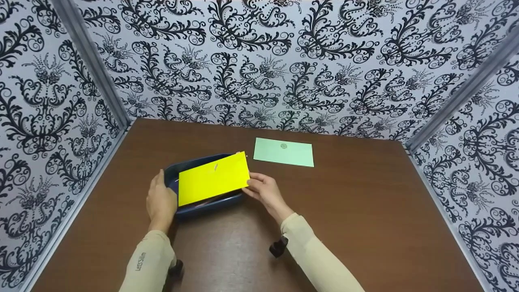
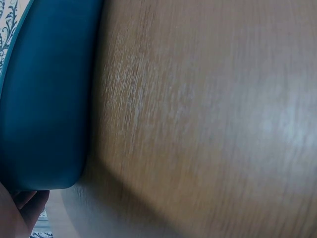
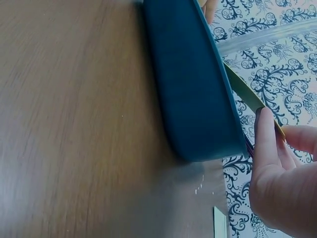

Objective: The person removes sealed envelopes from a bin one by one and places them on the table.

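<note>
Head view, progress: a yellow envelope [image 1: 213,178] lies tilted across the top of a dark blue tray [image 1: 173,175], resting on its rim rather than flat inside; I judge the placing about half done, with the envelope not yet settled or let go.
Head view, hands: the right hand [image 1: 265,191] pinches the envelope's right edge; the left hand [image 1: 160,201] rests straight-fingered against the tray's left wall.
Head view, surroundings: a pale green envelope [image 1: 284,152] lies flat on the brown wooden desk [image 1: 365,211], apart from the tray. Black-and-white floral panels wall the desk on three sides.
Left wrist view: tray wall [image 2: 44,99] on wood grain; only fingertips [image 2: 29,203] show at the bottom edge.
Right wrist view: thumb and fingers [image 3: 265,144] clamp the envelope's edge [image 3: 247,94] just above the tray rim [image 3: 198,84].
</note>
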Motion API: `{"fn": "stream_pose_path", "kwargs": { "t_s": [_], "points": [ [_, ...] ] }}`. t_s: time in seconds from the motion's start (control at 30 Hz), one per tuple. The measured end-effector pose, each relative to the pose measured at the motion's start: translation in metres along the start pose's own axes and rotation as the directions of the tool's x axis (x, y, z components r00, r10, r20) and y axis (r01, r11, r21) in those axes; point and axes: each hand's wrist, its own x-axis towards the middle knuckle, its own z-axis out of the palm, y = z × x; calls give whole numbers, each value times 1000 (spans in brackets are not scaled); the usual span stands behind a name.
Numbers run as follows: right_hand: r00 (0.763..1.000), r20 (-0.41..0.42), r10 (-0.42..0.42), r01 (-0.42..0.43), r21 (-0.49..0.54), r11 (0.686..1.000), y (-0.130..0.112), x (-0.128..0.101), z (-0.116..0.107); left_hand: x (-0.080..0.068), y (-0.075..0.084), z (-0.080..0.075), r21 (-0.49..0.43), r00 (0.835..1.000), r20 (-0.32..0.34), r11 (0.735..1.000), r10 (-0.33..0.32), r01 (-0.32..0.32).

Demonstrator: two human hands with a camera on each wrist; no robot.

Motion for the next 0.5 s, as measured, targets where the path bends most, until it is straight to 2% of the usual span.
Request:
{"fn": "stream_pose_path", "kwargs": {
  "t_s": [0.5],
  "points": [
    [1000, -14, 2, -1, 67, 998, -2, 0, -10, 2, 1, -2, 3, 1000, 18, 1000, -21, 21]
  ]
}}
